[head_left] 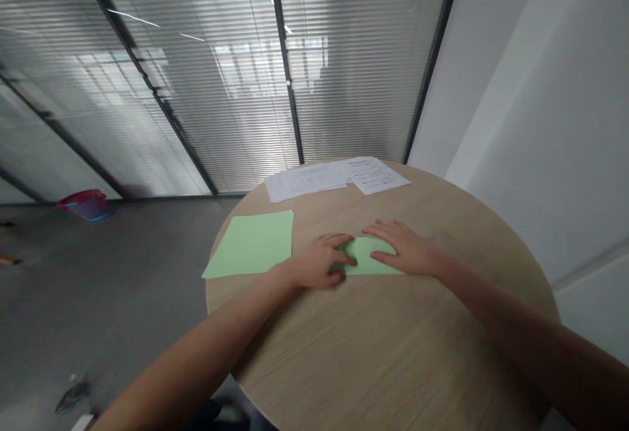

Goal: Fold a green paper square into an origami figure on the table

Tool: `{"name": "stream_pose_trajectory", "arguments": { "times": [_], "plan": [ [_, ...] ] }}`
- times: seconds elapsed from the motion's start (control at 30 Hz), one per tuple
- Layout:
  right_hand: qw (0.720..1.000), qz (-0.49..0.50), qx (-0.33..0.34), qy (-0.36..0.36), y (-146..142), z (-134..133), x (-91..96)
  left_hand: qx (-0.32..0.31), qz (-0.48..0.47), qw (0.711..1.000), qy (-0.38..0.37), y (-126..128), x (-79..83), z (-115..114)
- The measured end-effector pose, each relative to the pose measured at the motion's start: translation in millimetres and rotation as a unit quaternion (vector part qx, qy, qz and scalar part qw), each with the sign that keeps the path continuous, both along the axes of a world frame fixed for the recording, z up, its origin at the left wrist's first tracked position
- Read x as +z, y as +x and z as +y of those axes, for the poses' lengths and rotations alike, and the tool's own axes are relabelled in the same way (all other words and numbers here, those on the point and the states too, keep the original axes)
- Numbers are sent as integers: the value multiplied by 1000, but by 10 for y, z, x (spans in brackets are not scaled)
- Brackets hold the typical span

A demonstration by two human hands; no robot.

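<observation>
A small piece of green paper (364, 259) lies flat on the round wooden table (373, 339), partly covered by both hands. My left hand (322, 261) rests over its left end, fingers apart and slightly bent. On the right end lies my right hand (400, 246), its fingers stretched out and the thumb spread toward the middle of the paper. Beside my left hand, a larger sheet of green paper (255, 244) lies at the left edge of the table, a corner reaching the rim.
White printed sheets (309, 181) overlap at the far side of the table. Beyond stands a glass partition with blinds (236, 90), and a white wall (550, 90) rises at right. A red and blue basket (88, 205) sits on the grey floor at left.
</observation>
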State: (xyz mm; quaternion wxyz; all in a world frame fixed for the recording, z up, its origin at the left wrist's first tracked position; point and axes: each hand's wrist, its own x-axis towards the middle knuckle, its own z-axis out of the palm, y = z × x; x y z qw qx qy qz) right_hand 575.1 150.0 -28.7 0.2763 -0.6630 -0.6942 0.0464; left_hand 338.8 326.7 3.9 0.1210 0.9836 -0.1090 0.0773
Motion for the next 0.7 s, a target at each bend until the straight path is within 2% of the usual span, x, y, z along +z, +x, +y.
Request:
{"name": "stream_pose_trajectory", "arguments": {
  "times": [0.1,0.27,0.47,0.57,0.63,0.67,0.7],
  "plan": [
    [997,63,-23,-42,41,168,51,15,-1,1000,-2,-10,-23,-17],
    [988,112,-39,-94,69,325,59,41,-5,999,3,-58,-92,-25],
    [959,222,-26,-176,17,341,149,56,-22,998,12,-72,-131,-79],
    [937,275,-9,-213,-67,278,195,77,-68,995,-16,-102,-113,-122],
    [922,319,-8,-220,-133,218,228,140,-153,975,-75,-98,-67,-114],
    [911,351,-10,-215,-166,187,250,186,-203,954,-122,-78,-31,-96],
    [895,397,-14,-201,-199,158,277,239,-248,920,-189,-44,11,-71]
  ]
}}
